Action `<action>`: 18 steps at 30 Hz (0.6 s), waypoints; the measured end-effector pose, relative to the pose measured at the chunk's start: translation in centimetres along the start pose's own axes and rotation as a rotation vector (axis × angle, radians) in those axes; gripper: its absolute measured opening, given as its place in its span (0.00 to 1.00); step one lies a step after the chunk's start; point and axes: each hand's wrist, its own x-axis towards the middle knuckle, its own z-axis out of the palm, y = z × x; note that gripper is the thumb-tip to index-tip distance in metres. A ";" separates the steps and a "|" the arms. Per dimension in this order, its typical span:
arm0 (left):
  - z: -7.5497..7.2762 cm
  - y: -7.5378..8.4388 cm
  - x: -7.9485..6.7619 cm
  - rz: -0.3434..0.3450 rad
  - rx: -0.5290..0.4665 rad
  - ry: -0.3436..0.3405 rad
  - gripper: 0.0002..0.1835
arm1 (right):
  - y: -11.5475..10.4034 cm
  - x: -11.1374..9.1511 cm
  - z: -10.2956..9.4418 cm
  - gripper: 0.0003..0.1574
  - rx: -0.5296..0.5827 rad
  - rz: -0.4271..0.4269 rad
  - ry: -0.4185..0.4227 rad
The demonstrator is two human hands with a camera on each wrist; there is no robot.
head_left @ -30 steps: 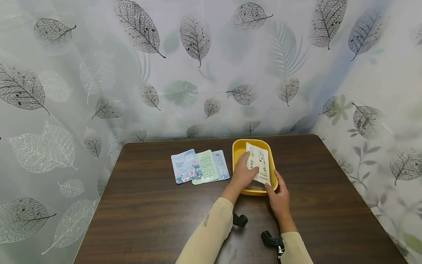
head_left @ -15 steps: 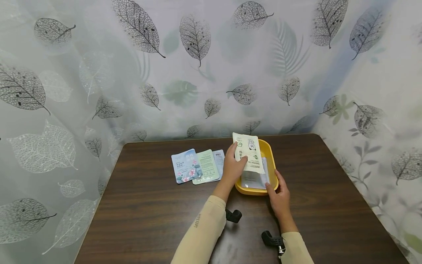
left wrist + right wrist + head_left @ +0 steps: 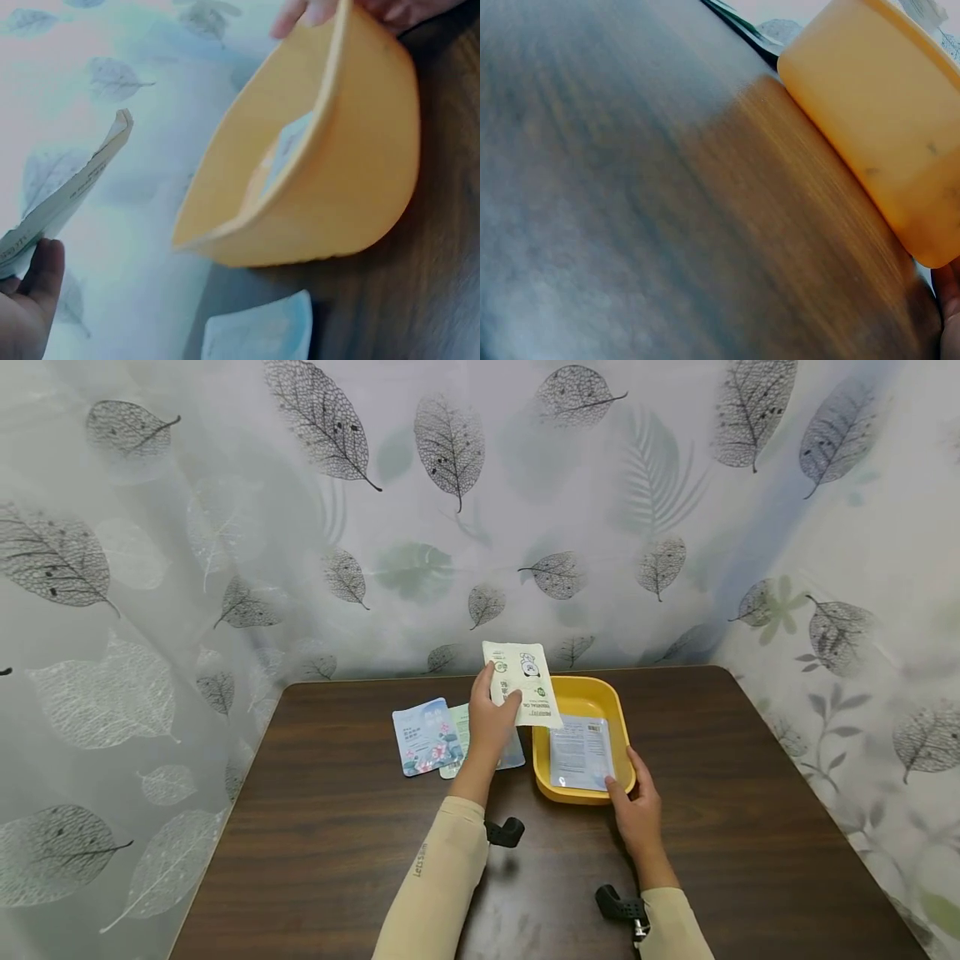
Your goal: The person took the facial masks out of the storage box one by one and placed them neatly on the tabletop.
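My left hand (image 3: 487, 727) grips a pale green printed packet (image 3: 528, 685) with a cartoon figure on its front, thumb across the face. It is raised above the table, left of a yellow plastic bin (image 3: 588, 696), its lower right corner overlapping the bin's rim from this angle. Inside the bin lies a light blue packet (image 3: 581, 752) with fine print. My right hand (image 3: 639, 810) holds the bin at its near right corner, thumb over the rim, fingers outside. In the left wrist view the held packet (image 3: 71, 191) appears nearly edge-on, apart from the bin (image 3: 367, 172).
Left of the bin on the brown table (image 3: 337, 843) lie overlapping packets: a blue floral one (image 3: 427, 737), a green one (image 3: 459, 717) and a light blue one (image 3: 513, 756), partly hidden behind my left hand. A leaf-patterned curtain (image 3: 420, 527) stands behind the table.
The pale green packet has come up out of the bin and moved left in my left hand, uncovering the light blue packet inside. My right hand has stayed at the bin's corner.
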 end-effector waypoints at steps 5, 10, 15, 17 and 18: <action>-2.3 0.2 0.9 0.019 0.018 0.083 0.40 | 2.0 0.6 -0.1 0.42 -0.036 -0.004 0.011; -4.7 -0.3 1.5 0.013 -0.002 0.148 0.40 | 1.9 0.5 -0.1 0.42 -0.049 0.006 0.007; -6.6 -0.7 1.6 -0.017 0.006 0.176 0.41 | 1.9 0.5 -0.1 0.42 -0.022 -0.007 0.010; -7.4 -0.9 1.6 -0.023 0.017 0.189 0.41 | 1.9 0.4 0.0 0.42 -0.021 -0.008 0.009; -7.8 -1.0 1.6 -0.027 0.020 0.198 0.42 | 1.9 0.4 0.0 0.42 -0.020 -0.008 0.007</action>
